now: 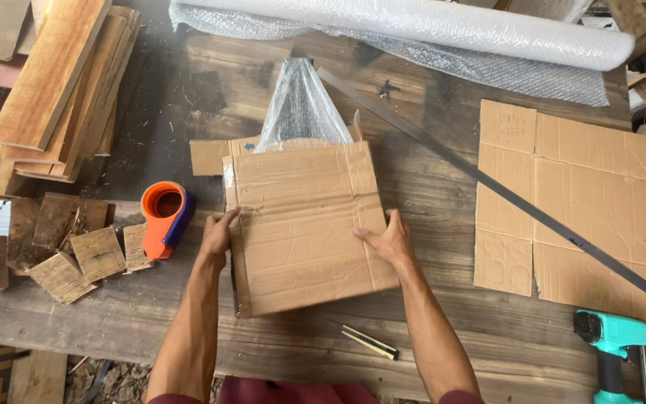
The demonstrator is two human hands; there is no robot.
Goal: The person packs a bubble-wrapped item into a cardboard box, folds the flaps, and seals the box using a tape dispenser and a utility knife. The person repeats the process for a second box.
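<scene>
Both forearms run off the bottom edge. Left hand (217, 233) presses flat against the left side of the cardboard package (304, 224), its grip open, beside the orange tape dispenser (166, 217). Bubble wrap (300, 105) pokes from the package's top; its contents are hidden. Right hand (387, 243) rests on the right edge, fingers tucked behind, out of sight, on the wooden surface (428, 194).

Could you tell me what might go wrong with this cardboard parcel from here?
The bubble wrap sticks out of the cardboard parcel's open top, so the contents could slide out if it tips. The left hand and right hand only press its side edges, so the folds may spring open. The tape dispenser lies beyond the left hand; reaching for it frees one side.
</scene>
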